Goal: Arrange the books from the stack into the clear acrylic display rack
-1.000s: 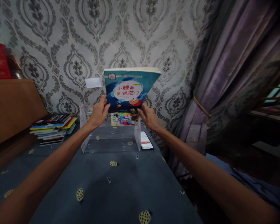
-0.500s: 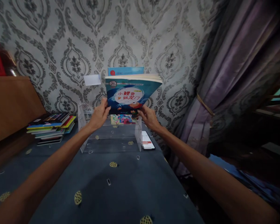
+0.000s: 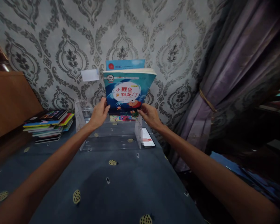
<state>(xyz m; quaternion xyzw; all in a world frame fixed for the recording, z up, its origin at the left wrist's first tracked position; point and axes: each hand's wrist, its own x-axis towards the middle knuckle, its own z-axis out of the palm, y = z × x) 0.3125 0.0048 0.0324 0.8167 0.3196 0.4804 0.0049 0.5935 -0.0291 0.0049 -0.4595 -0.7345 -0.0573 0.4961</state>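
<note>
Between my hands is a teal picture book (image 3: 126, 90) with an orange fish on its cover, its pages fanning slightly at the top. My left hand (image 3: 100, 113) grips its lower left edge, thumb on the cover. At the lower right corner my right hand (image 3: 150, 115) pinches the book the same way. Behind it a light blue book (image 3: 126, 64) shows its top part, and a strip of a colourful cover (image 3: 123, 118) appears below. A clear plastic tiered rack (image 3: 109, 142) stands on the table under the book, partly hidden by it.
A stack of books (image 3: 49, 126) lies on the left of the patterned tablecloth (image 3: 121, 199). To the rack's right is a lit phone (image 3: 148, 137). A wooden cabinet (image 3: 12, 101) borders the left, a tied purple curtain (image 3: 205, 102) the right. Patterned wallpaper rises behind.
The teal book has tilted more upright and shows more of its cover, its lower edge a little lower toward the rack. Both hands keep their hold. The camera view has shifted slightly.
</note>
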